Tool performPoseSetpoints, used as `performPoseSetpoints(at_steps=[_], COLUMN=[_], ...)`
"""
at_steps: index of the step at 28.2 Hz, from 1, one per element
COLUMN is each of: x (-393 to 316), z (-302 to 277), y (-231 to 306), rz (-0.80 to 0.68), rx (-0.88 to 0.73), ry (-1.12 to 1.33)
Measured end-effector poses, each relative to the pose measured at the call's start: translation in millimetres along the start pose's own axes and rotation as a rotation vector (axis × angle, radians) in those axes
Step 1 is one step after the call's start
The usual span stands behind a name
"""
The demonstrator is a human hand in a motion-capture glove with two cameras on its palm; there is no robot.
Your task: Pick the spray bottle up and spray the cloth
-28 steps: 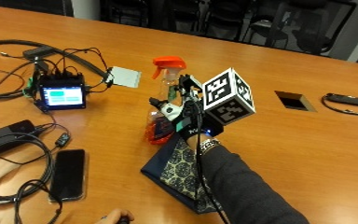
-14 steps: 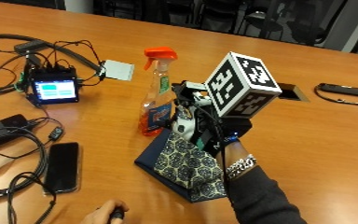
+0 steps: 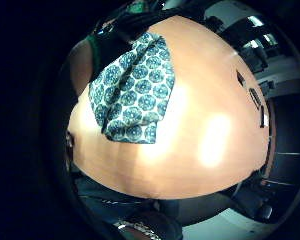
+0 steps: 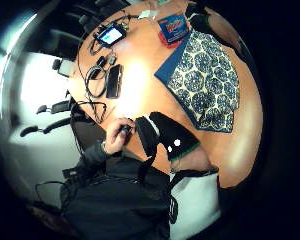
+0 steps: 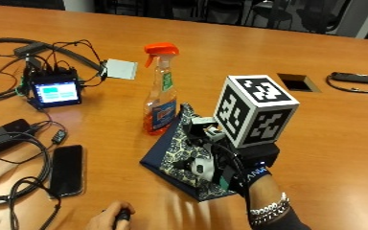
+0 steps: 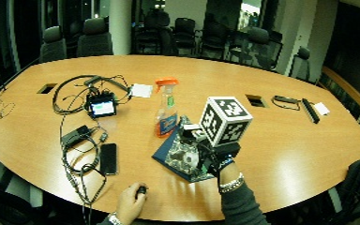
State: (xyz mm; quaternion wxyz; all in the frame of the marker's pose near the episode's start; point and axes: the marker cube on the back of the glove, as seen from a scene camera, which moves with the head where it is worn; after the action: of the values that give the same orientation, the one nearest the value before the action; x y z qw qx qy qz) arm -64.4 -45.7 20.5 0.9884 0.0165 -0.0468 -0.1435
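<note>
While my right hand (image 5: 235,160) hangs over the cloth (image 5: 184,158), I cannot tell if its fingers are spread or curled. It holds nothing. My bare hand (image 5: 110,218) rests on the bench (image 5: 337,139). Just beside the cloth's far edge, the spray bottle (image 5: 160,91) stands upright.

— How many spray bottles do you have on the table?
— You have one spray bottle (image 5: 159,91), centre of the outside view.
— And cloths?
— One patterned cloth (image 5: 183,153), lower centre.
— Phones?
— One black phone (image 5: 65,170), lower left.
— Screens?
— One small lit screen (image 5: 56,92), upper left.
— Hands?
— Two: your gloved right hand (image 5: 235,160) and your bare hand (image 5: 112,219), bottom edge.
</note>
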Motion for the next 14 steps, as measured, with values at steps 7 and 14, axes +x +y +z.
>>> performPoseSetpoints(at_steps=[7,14], x=[-1,-2], z=[14,18], y=[9,16], rz=[0.021,0.028], rx=[-0.042,-0.047], ry=[0.021,0.03])
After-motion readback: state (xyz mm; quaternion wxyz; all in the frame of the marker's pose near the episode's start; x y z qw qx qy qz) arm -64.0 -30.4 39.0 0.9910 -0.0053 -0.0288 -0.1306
